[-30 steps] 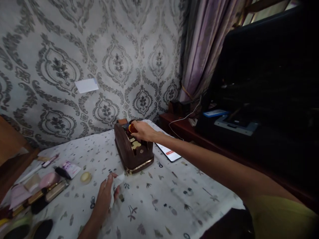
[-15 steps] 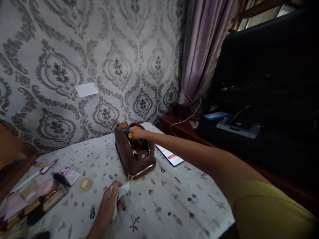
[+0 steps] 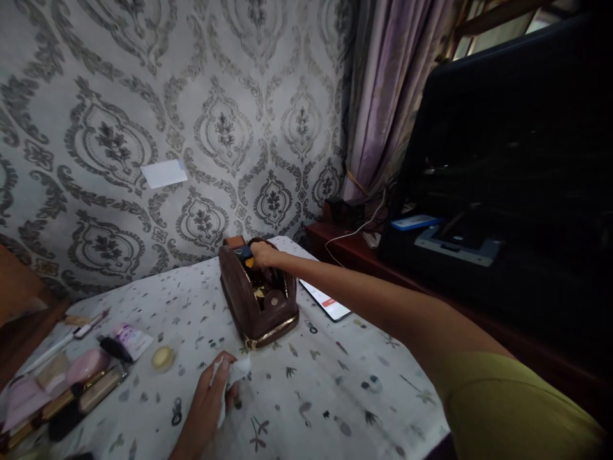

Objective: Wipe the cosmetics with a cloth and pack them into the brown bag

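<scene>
A brown makeup bag (image 3: 234,291) stands unzipped on the patterned tablecloth, its gold zip hanging at the front. My right hand (image 3: 262,254) reaches into the top of the bag with its fingers curled. Beside those fingers, at the bag's far left rim, is a dark blue item (image 3: 243,253) with a yellow patch; whether I grip it or only touch it is hidden. My left hand (image 3: 211,390) is closed around a crumpled white tissue (image 3: 237,368), just in front of the bag. Gold-coloured things show inside the bag, too dim to name.
Several cosmetics lie at the left, among them a pink rounded case (image 3: 87,366), a white-and-purple packet (image 3: 134,340) and a small round yellow pot (image 3: 163,358). A phone (image 3: 330,305) with a lit screen lies right of the bag. A large black screen (image 3: 502,147) stands at the right.
Both hands stay almost in place, the right still in the bag and the left still on the tissue. The camera view has shifted very slightly.
</scene>
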The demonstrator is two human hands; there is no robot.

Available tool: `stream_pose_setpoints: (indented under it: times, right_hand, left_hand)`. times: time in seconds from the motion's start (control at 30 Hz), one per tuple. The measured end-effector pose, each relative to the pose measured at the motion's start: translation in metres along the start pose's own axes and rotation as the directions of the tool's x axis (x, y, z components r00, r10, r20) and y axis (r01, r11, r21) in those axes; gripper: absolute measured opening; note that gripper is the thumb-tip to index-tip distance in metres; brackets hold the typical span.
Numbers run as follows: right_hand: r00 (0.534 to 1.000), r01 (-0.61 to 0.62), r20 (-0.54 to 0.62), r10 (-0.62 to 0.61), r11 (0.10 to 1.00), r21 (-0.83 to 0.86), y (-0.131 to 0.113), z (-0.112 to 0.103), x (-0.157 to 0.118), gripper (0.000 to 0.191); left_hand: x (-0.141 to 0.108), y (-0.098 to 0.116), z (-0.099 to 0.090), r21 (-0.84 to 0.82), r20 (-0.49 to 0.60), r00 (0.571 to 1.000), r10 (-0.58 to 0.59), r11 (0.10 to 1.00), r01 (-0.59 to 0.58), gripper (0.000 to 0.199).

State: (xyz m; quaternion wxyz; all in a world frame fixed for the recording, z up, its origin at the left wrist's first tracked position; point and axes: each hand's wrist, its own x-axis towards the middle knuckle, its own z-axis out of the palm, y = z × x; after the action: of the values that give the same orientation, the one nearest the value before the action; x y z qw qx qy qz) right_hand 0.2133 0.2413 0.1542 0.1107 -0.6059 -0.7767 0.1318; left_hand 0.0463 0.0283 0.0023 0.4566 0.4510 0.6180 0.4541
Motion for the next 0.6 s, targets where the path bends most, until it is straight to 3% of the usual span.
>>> stream_pose_setpoints:
  times: [0.13, 0.23, 0.33, 0.43, 0.5, 0.6]
  right_hand:
    - [0.992, 0.051, -0.120, -0.045, 0.998, 0.048, -0.003, -0.020, -0.016, 0.021]
    - [0.964, 0.111, -0.254, -0.080, 0.988, 0.111, -0.005, -0.036, -0.031, 0.022]
    - [0.928, 0.216, -0.347, -0.133, 0.953, 0.214, -0.007, -0.038, -0.055, 0.024]
    - [0.848, 0.426, -0.470, -0.245, 0.842, 0.331, -0.012, -0.021, -0.087, 0.028]
    - [0.780, 0.527, -0.541, -0.314, 0.796, 0.297, -0.017, 0.000, -0.110, 0.035]
    - [0.765, 0.589, -0.522, -0.377, 0.737, 0.332, -0.026, 0.036, -0.138, 0.045]
  left_hand:
    - [0.000, 0.001, 0.001, 0.018, 0.072, 0.997, 0.015, 1.000, -0.016, 0.057]
    - [0.000, 0.004, 0.001, -0.003, 0.116, 0.993, 0.029, 1.000, -0.029, 0.057]
    - [-0.002, 0.011, 0.002, -0.027, 0.125, 0.991, 0.041, 0.999, -0.038, 0.056]
    - [-0.005, 0.019, 0.004, -0.066, 0.094, 0.995, 0.041, 0.997, -0.035, 0.055]
    - [-0.005, 0.021, 0.005, -0.097, 0.074, 0.996, 0.059, 0.994, -0.052, 0.054]
    - [0.001, 0.021, 0.002, -0.122, 0.007, 0.993, 0.116, 0.986, -0.115, 0.053]
